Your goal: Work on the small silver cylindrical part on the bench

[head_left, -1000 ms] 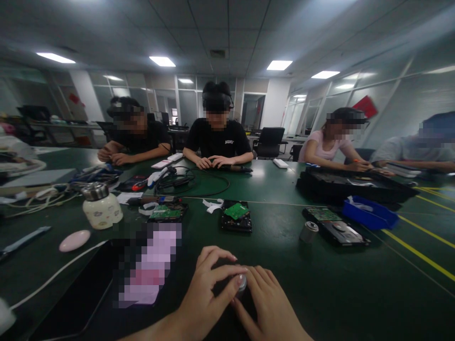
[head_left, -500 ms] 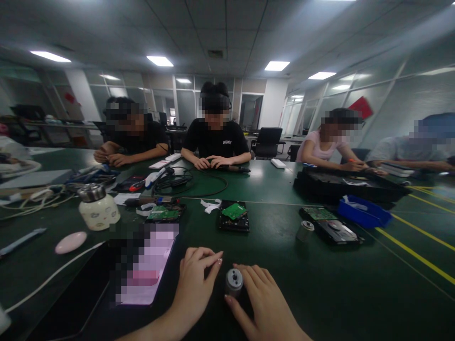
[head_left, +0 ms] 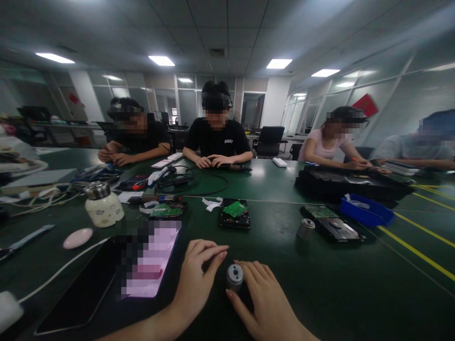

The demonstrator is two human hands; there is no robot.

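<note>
A silver metal cylinder (head_left: 234,278) stands upright on the green table, with a centre hole and smaller dark holes in its top face. My right hand (head_left: 265,296) is curled about it from the right, thumb at the near side and fingers at the far side. Just left of the cylinder, my left hand (head_left: 201,272) hovers with thumb and index fingertips brought close in a pinch; anything between them is too small to make out. A second metal cylinder (head_left: 306,228) stands farther off to the right, beside an opened hard drive (head_left: 341,229).
Two more hard drives with green boards (head_left: 235,221) (head_left: 167,211) lie ahead. At left are a phone with a lit screen (head_left: 156,265), a dark tablet (head_left: 78,289), a white cable and a cream bottle (head_left: 104,208). A blue bin (head_left: 368,215) and black tray (head_left: 351,192) sit right. Several people work opposite.
The view has shifted slightly. My left fingertips have moved a little to the right, toward the cylinder. My right hand stays around the cylinder.
</note>
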